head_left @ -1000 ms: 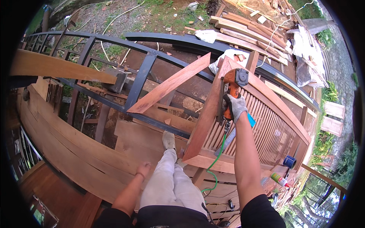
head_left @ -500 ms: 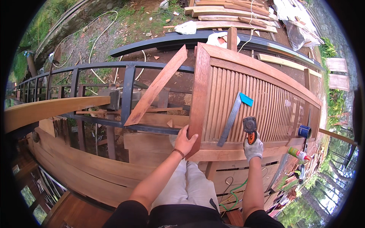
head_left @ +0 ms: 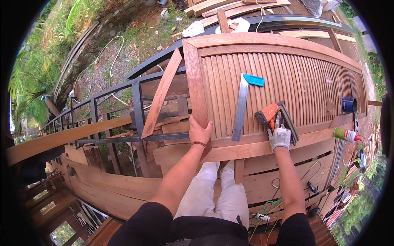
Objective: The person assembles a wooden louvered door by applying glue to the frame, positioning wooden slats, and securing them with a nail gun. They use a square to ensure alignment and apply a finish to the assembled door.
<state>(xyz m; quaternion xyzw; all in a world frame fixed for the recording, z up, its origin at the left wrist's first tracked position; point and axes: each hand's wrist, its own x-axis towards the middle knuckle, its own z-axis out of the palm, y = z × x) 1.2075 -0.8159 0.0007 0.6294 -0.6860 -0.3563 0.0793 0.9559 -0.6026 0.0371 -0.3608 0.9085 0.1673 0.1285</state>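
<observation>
Bare, the left hand (head_left: 200,132) lay flat with its fingers (head_left: 204,125) spread open on the reddish side rail (head_left: 195,88) of a slatted wooden panel (head_left: 283,78), pressing it near the panel's near left corner without closing around anything. Over to the right, the right hand (head_left: 279,136) wore a pale work glove, and its fingers (head_left: 276,128) were curled tight around the handle of an orange power tool (head_left: 267,115), whose nose rested on the slats just above the panel's near rail (head_left: 312,133). Between the two hands a steel try square (head_left: 241,104) with a blue stock (head_left: 254,80) lay on the slats, its blade running toward the near rail and standing apart from both hands. Near the panel's right end stood a dark blue can (head_left: 349,105), and a green bottle with a red cap (head_left: 347,135) lay below it by the right near corner. Left of the panel a loose reddish board (head_left: 162,94) leaned slantwise across a black metal railing (head_left: 137,110), and a long pale plank (head_left: 61,137) stretched toward the left edge of the view. Beneath the panel's near edge showed the person's white trousers (head_left: 213,194), and green and white cables (head_left: 266,207) trailed by the right leg. Gravel and grass (head_left: 61,61) lay beyond the railing.
</observation>
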